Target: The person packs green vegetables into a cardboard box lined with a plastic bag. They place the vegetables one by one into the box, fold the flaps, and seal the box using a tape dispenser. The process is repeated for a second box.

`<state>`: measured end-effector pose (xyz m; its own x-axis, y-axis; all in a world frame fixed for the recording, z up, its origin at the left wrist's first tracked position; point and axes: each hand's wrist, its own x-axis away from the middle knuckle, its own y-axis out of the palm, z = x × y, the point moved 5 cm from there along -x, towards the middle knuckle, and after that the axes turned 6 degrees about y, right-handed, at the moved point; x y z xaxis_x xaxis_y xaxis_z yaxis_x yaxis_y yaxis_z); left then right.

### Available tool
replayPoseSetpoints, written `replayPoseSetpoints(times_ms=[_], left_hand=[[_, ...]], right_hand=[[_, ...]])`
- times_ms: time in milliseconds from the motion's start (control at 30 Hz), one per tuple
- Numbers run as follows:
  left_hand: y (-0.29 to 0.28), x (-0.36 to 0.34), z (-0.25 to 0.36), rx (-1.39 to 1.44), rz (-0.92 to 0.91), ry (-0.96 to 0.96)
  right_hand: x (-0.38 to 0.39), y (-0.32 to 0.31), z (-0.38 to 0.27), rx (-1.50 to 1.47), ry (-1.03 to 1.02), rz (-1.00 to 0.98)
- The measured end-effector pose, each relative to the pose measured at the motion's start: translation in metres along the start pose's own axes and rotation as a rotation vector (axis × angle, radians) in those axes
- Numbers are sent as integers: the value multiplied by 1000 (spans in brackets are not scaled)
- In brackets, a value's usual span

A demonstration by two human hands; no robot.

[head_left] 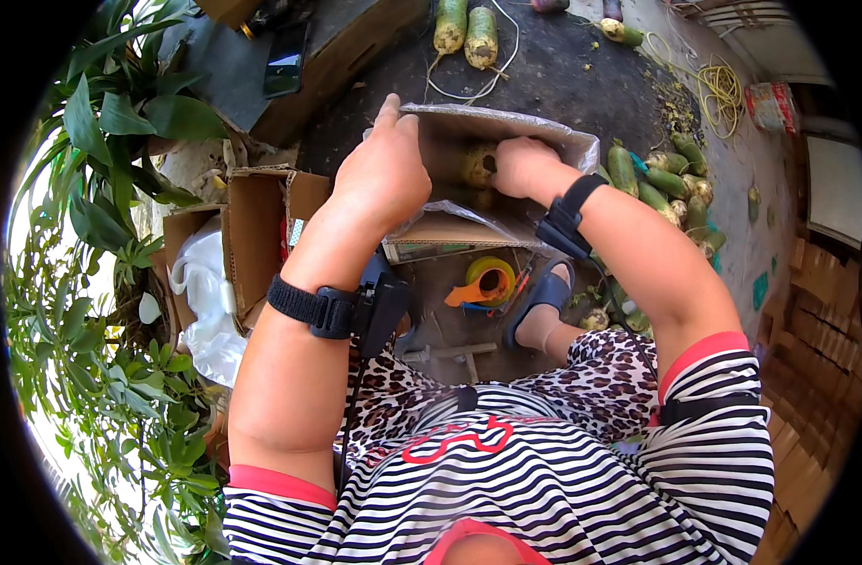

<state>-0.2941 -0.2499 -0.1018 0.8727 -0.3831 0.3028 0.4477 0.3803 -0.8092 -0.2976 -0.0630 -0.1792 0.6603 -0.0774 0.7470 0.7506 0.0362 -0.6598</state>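
Observation:
A cardboard box [450, 229] with a clear plastic liner [582, 146] stands open in front of me. My left hand [389, 174] is at the box's left edge, thumb and forefinger pointing up; its other fingers are mostly hidden, and it looks closed on the box's side. My right hand [525, 168] reaches inside with curled fingers, closed against a green radish [478, 165] whose pale, rough end shows. The fingertips are out of sight. Something pale lies under that radish, too shaded to make out.
Two radishes [467, 38] lie beyond the box, inside a loop of white cord. A radish pile [671, 184] is at right, near yellow rope [721, 94]. An orange tape dispenser [487, 282] sits by my feet. At left stand another carton [252, 235], a phone [286, 61] and leafy plants [101, 217].

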Motion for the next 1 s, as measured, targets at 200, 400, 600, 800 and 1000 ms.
replayPoseSetpoints(times_ms=[200, 400, 600, 800, 1000], left_hand=[[3, 0, 1, -34, 17, 16], [2, -1, 2, -10, -3, 14], [3, -1, 1, 9, 53, 24], [2, -1, 1, 3, 35, 30], [4, -4, -3, 20, 21, 33]], right_hand=[[-11, 15, 19, -195, -172, 345], [-24, 28, 31, -641, 32, -211], [24, -11, -8, -148, -175, 228], [63, -52, -27, -53, -219, 349], [65, -50, -26, -87, -225, 396]])
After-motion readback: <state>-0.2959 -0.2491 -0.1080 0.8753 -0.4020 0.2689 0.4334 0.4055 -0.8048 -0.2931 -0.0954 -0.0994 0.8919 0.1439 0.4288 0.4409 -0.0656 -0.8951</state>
